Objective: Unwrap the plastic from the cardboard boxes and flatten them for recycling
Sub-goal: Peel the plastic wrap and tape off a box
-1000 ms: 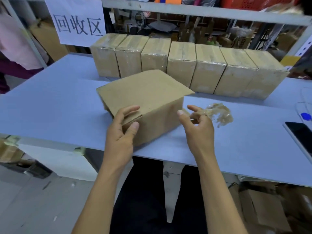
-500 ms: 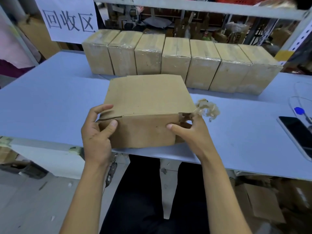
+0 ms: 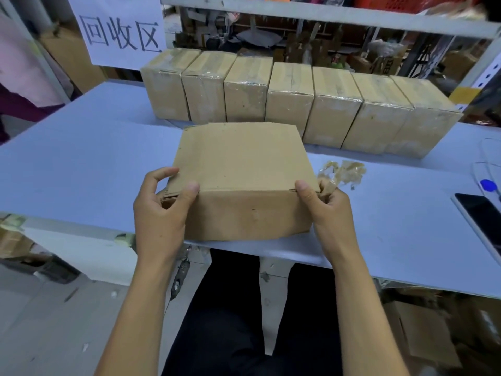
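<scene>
Counter [image 3: 81, 169]: We work at a pale blue counter; its near edge runs just under our wrists.
Wrapped boxes [image 3: 287, 101]: Seven cardboard boxes under shiny plastic stand in a row along the far edge, touching side by side. By our reckoning, most of the job waits there.
Bare box [image 3: 241, 183]: The box in hand sits at the near edge, roughly mid-counter, with no plastic visible on it and its shape not yet collapsed.
Left grip [image 3: 162, 210]: Our left hand clasps the box's left end, thumb pressed on the top front edge, fingers curled round the side flap.
Right grip [image 3: 328, 210]: Our right hand pinches the right end the same way, thumb on the top corner, fingers tucked behind at a small loose flap.
Phone [image 3: 482, 221]: A dark phone lies near the right edge, well apart from the box.
Plastic scrap [image 3: 344, 172]: Crumpled wrap lies just beside our right hand.
Doing it well: We judge flattening comes next. Open both end flaps first, then push opposite corners toward each other so the walls fold along their creases, not across them. Keep the scrap clear of the fold.
</scene>
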